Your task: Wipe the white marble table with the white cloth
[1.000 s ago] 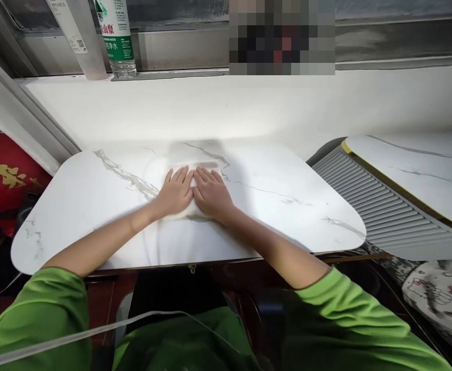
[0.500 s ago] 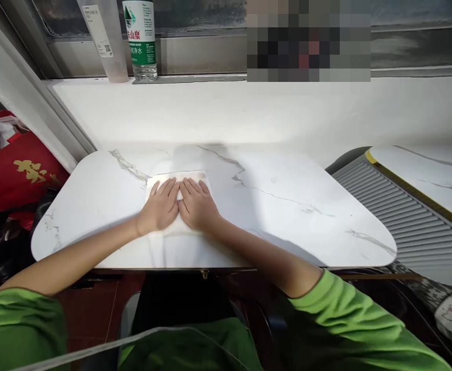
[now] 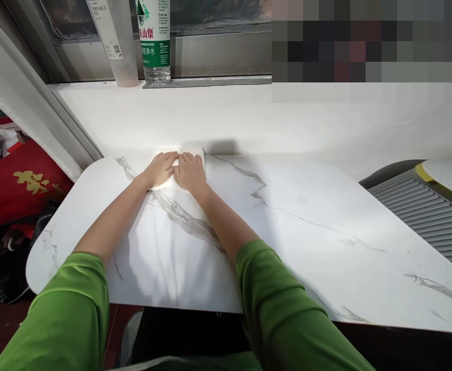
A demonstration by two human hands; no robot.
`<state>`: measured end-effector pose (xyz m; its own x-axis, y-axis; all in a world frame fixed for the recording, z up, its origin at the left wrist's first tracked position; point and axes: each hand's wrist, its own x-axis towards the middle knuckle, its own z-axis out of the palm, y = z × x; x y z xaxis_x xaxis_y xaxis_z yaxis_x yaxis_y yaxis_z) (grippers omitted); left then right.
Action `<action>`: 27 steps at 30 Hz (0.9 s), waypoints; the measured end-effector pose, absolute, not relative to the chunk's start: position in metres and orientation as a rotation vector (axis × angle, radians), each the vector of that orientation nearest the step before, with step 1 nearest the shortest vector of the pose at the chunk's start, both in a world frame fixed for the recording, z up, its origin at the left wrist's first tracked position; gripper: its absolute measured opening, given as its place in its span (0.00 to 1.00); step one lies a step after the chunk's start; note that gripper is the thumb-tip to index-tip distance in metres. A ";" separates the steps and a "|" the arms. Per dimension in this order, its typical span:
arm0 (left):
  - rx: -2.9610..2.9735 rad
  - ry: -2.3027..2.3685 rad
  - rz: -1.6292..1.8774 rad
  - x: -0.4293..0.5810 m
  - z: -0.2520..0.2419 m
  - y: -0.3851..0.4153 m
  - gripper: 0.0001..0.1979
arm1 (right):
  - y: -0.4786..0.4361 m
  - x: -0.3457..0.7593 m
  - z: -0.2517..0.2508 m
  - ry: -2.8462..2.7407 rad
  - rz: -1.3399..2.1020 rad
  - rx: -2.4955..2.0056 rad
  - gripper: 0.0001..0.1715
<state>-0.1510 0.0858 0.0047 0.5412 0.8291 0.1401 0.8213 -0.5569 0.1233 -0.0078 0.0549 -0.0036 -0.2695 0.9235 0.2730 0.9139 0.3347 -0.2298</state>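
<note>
A white folded cloth (image 3: 175, 182) lies flat at the far edge of the white marble-patterned table (image 3: 306, 247), up against the wall. My left hand (image 3: 161, 169) rests palm down on its left part, fingers stretched forward. Beside it my right hand (image 3: 190, 171) presses flat on the cloth's right part, fingers also extended. The two hands touch or nearly touch at the thumbs. Most of the cloth is hidden under them; its far edge and right corner show.
On the window ledge stand a clear plastic cup (image 3: 121, 51) and a water bottle (image 3: 156, 49) with a green and white label. A red bag (image 3: 24, 175) is at the left. A grey ribbed panel (image 3: 427, 201) and another tabletop (image 3: 450, 175) are at the right.
Both hands have slid the cloth forward, from the middle of the table to its far edge by the wall. My arms are stretched further out, and the view has shifted closer to the table.
</note>
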 end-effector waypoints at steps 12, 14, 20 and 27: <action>2.719 1.492 0.186 -0.159 0.004 0.031 0.29 | 0.004 -0.011 -0.008 -2.251 -0.051 -1.571 0.29; 2.735 1.462 0.176 -0.167 0.003 0.010 0.29 | -0.019 -0.016 -0.007 -2.250 -0.046 -1.567 0.29; 2.745 1.373 0.209 -0.202 0.003 -0.062 0.29 | -0.093 -0.042 -0.001 -2.254 0.008 -1.536 0.32; 2.682 1.459 0.225 -0.244 0.012 -0.145 0.30 | -0.156 -0.075 0.010 -2.397 0.115 -1.410 0.35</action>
